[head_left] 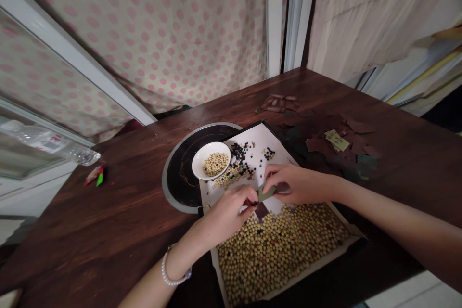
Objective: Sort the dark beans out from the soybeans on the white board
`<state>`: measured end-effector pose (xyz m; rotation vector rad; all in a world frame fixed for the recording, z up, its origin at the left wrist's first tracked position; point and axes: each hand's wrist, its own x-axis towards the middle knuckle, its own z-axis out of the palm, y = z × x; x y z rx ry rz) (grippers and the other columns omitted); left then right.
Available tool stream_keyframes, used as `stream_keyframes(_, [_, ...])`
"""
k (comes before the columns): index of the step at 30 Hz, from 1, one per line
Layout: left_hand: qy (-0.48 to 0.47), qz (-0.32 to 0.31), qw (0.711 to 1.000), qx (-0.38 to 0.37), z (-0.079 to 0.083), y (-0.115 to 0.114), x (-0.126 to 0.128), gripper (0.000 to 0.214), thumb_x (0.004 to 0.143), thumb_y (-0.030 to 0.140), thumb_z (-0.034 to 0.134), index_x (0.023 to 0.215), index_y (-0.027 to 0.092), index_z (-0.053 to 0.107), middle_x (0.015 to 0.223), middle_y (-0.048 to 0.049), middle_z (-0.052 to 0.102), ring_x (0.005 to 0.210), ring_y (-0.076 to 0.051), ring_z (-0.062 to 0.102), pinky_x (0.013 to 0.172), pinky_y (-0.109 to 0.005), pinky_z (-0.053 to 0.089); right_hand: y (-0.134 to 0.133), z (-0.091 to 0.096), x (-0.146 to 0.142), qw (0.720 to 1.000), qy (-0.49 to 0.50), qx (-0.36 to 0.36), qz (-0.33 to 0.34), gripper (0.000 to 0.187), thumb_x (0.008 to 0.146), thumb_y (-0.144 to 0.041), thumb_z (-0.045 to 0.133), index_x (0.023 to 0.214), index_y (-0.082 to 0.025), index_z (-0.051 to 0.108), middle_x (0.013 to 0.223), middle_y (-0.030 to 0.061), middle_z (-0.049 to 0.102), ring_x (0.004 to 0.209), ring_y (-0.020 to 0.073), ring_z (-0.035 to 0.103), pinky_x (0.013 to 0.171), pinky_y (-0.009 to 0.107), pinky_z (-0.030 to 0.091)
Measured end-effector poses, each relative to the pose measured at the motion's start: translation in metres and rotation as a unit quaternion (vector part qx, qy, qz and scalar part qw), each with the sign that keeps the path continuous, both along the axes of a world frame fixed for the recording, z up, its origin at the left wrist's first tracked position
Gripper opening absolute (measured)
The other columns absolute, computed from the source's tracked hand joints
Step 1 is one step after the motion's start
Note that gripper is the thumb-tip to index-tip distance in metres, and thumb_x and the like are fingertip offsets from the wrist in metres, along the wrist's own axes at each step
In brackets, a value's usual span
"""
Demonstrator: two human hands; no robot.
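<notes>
Left hand [224, 215] and right hand [296, 184], fingers closed, pinch a green paper square [266, 194] above soybeans [277, 250] on a white sheet [277, 143]; a slip could scatter them over its edge. A white bowl [210, 160] narrows room left; wooden table [108, 211] extends beyond

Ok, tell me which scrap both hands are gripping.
The olive-green scrap, held between the left hand and right hand; the dark square sits just below it, the brown scraps on the table lie away.
</notes>
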<state>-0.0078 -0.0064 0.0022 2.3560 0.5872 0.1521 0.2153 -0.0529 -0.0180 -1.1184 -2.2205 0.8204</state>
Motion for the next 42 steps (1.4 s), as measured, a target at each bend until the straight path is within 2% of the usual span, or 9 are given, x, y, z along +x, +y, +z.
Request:
stream_keyframes(4, [-0.008,-0.005,1.0,0.02,0.005,0.005,-0.002,0.011,0.083,0.011,0.051,0.089,0.02,0.055,0.087,-0.0027,0.062,0.08,-0.017,0.058,0.07,-0.033,0.047,-0.001,0.0,0.0,1.0,-0.013,-0.007,0.006,0.031,0.069,0.0,0.054,0.089,-0.018,0.071,0.091,0.0041,0.058,0.074,0.0135,0.055,0.072,0.025,0.042])
stream_keyframes(10, [0.018,0.0,0.999,0.038,0.011,0.012,-0.008,0.008,0.083,0.014,0.053,0.083,0.02,0.058,0.082,-0.0023,0.063,0.074,-0.017,0.058,0.067,-0.032,0.046,-0.002,0.001,-0.001,0.999,-0.033,-0.006,0.004,0.028,0.07,-0.003,0.058,0.087,-0.02,0.071,0.096,0.0051,0.06,0.083,0.0162,0.056,0.077,0.027,0.042])
stream_keyframes(15, [0.061,0.009,0.997,0.051,0.008,0.008,-0.008,0.009,0.081,0.016,0.055,0.081,0.02,0.064,0.08,-0.0039,0.064,0.075,-0.019,0.061,0.069,-0.035,0.047,-0.003,0.004,-0.001,0.999,-0.037,-0.007,0.013,0.027,0.07,-0.003,0.057,0.088,-0.019,0.07,0.096,0.0054,0.06,0.084,0.0161,0.056,0.078,0.027,0.042])
stream_keyframes(21, [0.052,0.009,0.996,0.074,0.004,0.005,-0.006,0.012,0.08,0.014,0.053,0.076,0.019,0.064,0.075,-0.0038,0.062,0.068,-0.019,0.059,0.063,-0.034,0.045,-0.004,0.006,-0.001,0.999,-0.043,-0.01,0.012,0.025,0.072,-0.005,0.058,0.088,-0.019,0.07,0.097,0.0059,0.06,0.086,0.0166,0.056,0.079,0.028,0.042])
stream_keyframes(42, [0.03,0.003,0.999,0.03,0.003,0.003,0.003,0.012,0.083,0.013,0.053,0.083,0.017,0.065,0.081,-0.0036,0.063,0.074,-0.017,0.059,0.064,-0.031,0.044,-0.002,0.002,-0.001,1.0,-0.022,0.008,0.006,0.029,0.069,-0.002,0.055,0.087,-0.019,0.07,0.09,0.0036,0.058,0.076,0.0134,0.055,0.072,0.024,0.041])
